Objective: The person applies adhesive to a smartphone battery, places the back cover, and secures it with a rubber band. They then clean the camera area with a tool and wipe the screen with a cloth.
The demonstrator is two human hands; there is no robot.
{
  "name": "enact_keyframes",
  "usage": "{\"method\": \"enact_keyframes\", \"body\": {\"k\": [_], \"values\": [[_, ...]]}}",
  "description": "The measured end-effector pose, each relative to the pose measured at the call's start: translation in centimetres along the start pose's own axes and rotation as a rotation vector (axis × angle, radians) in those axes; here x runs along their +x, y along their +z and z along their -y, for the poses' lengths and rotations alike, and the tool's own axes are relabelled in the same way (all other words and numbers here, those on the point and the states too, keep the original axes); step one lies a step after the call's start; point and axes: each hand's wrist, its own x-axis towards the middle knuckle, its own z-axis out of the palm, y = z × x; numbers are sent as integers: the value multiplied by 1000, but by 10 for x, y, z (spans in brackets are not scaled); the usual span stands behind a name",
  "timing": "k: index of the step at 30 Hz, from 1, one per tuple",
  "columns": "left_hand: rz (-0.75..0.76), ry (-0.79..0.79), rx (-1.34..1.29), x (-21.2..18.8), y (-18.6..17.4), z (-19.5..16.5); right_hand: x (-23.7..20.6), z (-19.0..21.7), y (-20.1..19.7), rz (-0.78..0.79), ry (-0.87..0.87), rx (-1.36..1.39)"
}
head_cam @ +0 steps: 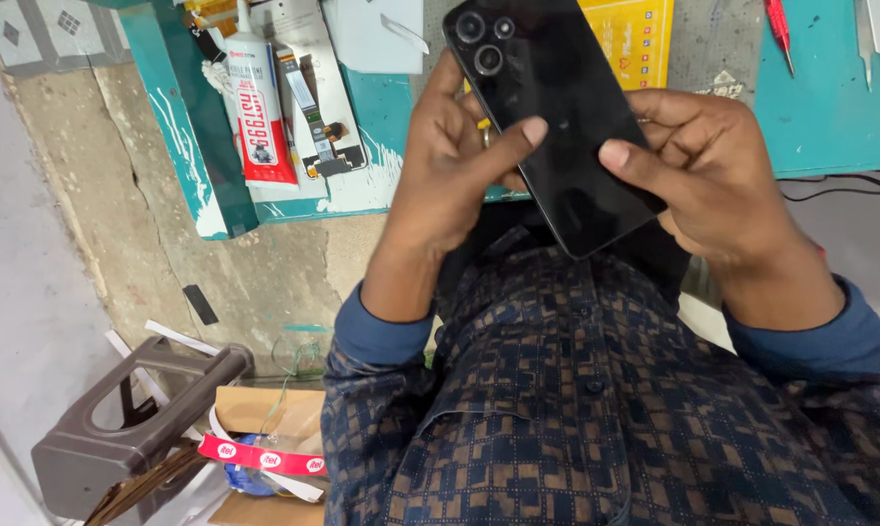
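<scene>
While gripped back-up between left hand (450, 166) and right hand (713, 170), black smartphone (547, 117) steadied by both thumbs, fingers clamped on its edges above teal tabletop (830, 107).

Single head-worn view, looking steeply down, close over the patterned dark shirt (596, 409), teal desk (830, 107) edge at top, concrete floor (167, 244) left.

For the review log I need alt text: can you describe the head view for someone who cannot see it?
Two bare hands hold a black smartphone back-up, its camera lenses showing; the left hand and right hand each press a thumb on its back. Beyond lies a teal workbench with a glue tube, and a brown stool stands on the floor.
</scene>
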Motion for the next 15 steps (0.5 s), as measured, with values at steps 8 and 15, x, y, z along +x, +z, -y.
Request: {"method": "enact_keyframes", "body": {"k": [8,15], "values": [[58,-87,-353,16,-17,1,6,41,-3,72,-837,-976],[79,-83,-444,19,-19,10,18,64,0,301,-1172,-1376]]}}
